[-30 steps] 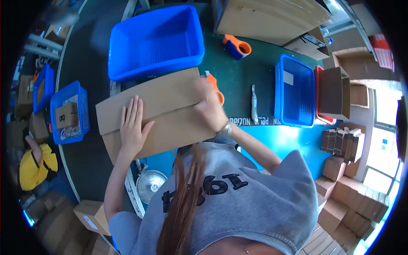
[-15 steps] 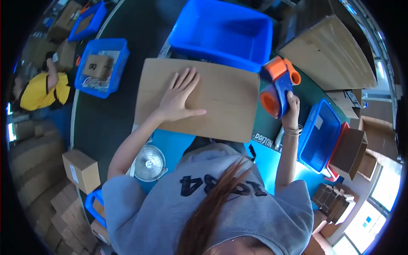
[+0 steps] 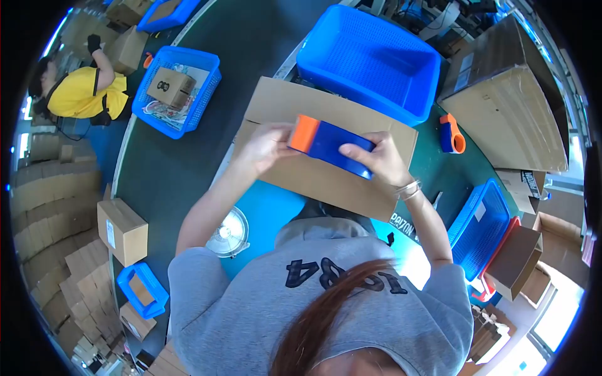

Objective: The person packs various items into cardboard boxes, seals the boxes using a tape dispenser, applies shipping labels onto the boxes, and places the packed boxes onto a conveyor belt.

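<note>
A flat cardboard box [image 3: 338, 191] lies in front of me, its top facing up. Over it, my right hand [image 3: 381, 160] grips a blue and orange tape dispenser [image 3: 332, 145] by its blue body, thumb on the near side. My left hand [image 3: 269, 149] is at the dispenser's orange end with its fingers pinched together; what lies between the fingertips is hidden. A second orange and blue tape dispenser [image 3: 453, 134] rests on the dark green table [image 3: 433, 169], right of the box.
A large blue bin [image 3: 370, 69] stands behind the box. Left of it, a blue basket [image 3: 179, 94] holds a small carton. A blue basket [image 3: 480, 232] and a big carton [image 3: 508, 106] are at the right. A person in yellow [image 3: 88, 93] is at far left.
My right hand has brought the tape dispenser leftward over the box. My left hand has lifted off the box top and closed its fingers at the dispenser's orange end. The view has shifted.
</note>
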Demonstrator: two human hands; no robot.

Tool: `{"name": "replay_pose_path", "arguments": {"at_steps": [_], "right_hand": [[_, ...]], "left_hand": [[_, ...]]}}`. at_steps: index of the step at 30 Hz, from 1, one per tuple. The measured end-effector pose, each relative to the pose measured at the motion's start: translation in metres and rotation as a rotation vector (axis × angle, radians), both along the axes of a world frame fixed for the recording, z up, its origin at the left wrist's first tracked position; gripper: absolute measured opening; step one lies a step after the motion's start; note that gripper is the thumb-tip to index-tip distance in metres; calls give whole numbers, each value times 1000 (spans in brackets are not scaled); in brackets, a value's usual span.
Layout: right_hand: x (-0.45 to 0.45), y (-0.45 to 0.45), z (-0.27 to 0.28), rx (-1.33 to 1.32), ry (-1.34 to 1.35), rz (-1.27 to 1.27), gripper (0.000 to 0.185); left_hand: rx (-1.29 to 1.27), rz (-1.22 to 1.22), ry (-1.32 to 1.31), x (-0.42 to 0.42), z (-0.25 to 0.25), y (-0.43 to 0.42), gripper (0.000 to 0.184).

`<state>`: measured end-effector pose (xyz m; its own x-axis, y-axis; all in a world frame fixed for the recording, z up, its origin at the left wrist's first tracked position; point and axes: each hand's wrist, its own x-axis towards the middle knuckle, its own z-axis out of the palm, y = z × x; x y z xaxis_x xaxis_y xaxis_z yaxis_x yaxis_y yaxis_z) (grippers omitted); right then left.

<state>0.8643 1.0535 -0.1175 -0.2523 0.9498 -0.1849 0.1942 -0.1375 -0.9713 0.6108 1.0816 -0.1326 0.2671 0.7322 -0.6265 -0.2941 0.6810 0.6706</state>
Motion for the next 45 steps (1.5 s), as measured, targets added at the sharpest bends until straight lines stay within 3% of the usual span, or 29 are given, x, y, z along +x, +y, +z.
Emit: {"name": "replay_pose_path", "arguments": {"at_steps": [2, 4, 6, 8, 10, 16, 17, 19, 20, 22, 24, 25, 27, 28, 29, 31, 32, 33, 34, 36, 37, 38, 39, 41, 42, 43, 44, 45], "right_hand": [[-13, 9, 3, 15, -87, 127, 47], [-14, 13, 11, 1, -145, 118, 48], [-13, 17, 18, -23, -270, 95, 49], [-17, 20, 17, -36, -329, 87, 49], [-20, 21, 14, -35, -429, 91, 51], [-29, 26, 13, -42, -534, 109, 53], [-25, 25, 12, -44, -535, 114, 53], [1, 23, 28, -24, -449, 204, 50], [17, 5, 28, 58, -366, 96, 46], [74, -19, 62, -208, -601, 190, 44], [151, -65, 26, -184, -554, -87, 45], [210, -81, -30, -459, -1062, -17, 53], [180, -91, -63, -455, -1277, 9, 61], [147, -91, -80, -420, -1229, 3, 63], [115, -96, -113, -192, -1349, -19, 57], [125, -112, -269, 64, -1282, -53, 44], [101, -122, -208, -30, -1218, -82, 35], [110, -134, -211, -207, -1050, -138, 34], [110, -164, -203, -214, -601, -384, 43], [116, -205, -186, -636, -162, -578, 52], [120, -207, -197, -607, -141, -509, 52], [125, -201, -212, -594, 22, -599, 49], [136, -192, -223, -595, 174, -695, 46], [149, -155, -247, -617, 482, -873, 41], [155, -150, -250, -636, 624, -996, 39], [146, -141, -218, -592, 760, -1017, 39], [125, -134, -150, -500, 877, -1014, 38], [107, -139, -93, -381, 969, -1026, 38]], "left_hand": [[183, -15, 373, -60, -3, 33, 29], [324, 53, 454, -155, -1, 61, 32], [254, 324, 689, -216, -28, 63, 33], [213, 320, 708, -203, -80, 40, 42], [230, 257, 567, -153, -112, 13, 51], [375, 122, 161, -99, -72, 25, 79], [474, -28, 230, -98, -65, 28, 84], [972, -539, 825, -96, -49, 37, 90], [979, -540, 797, -98, -53, 33, 90], [848, -489, 751, -113, -54, 31, 93], [791, -445, 696, -111, -60, 29, 92], [783, -424, 656, -107, -63, 30, 91], [764, -374, 601, -112, -57, 23, 88], [722, -303, 558, -110, -57, 17, 86], [679, -232, 514, -102, -64, 10, 85], [692, -186, 517, -91, -77, -11, 84], [692, -152, 490, -88, -76, -28, 82], [613, -68, 547, -84, -64, -58, 79], [562, -1, 590, -80, -51, -93, 78], [596, 137, 521, -71, -47, -161, 80], [530, 184, 629, -59, -41, -193, 82], [449, 315, 514, -40, -36, -220, 80], [498, 355, 541, -25, -61, -240, 82], [496, 545, 591, 31, -65, -258, 83], [502, 495, 844, 60, -68, -266, 82], [543, 546, 1048, 92, -78, -276, 80], [577, 593, 1254, 116, -84, -281, 78], [578, 594, 1254, 125, -71, -281, 78]]}}
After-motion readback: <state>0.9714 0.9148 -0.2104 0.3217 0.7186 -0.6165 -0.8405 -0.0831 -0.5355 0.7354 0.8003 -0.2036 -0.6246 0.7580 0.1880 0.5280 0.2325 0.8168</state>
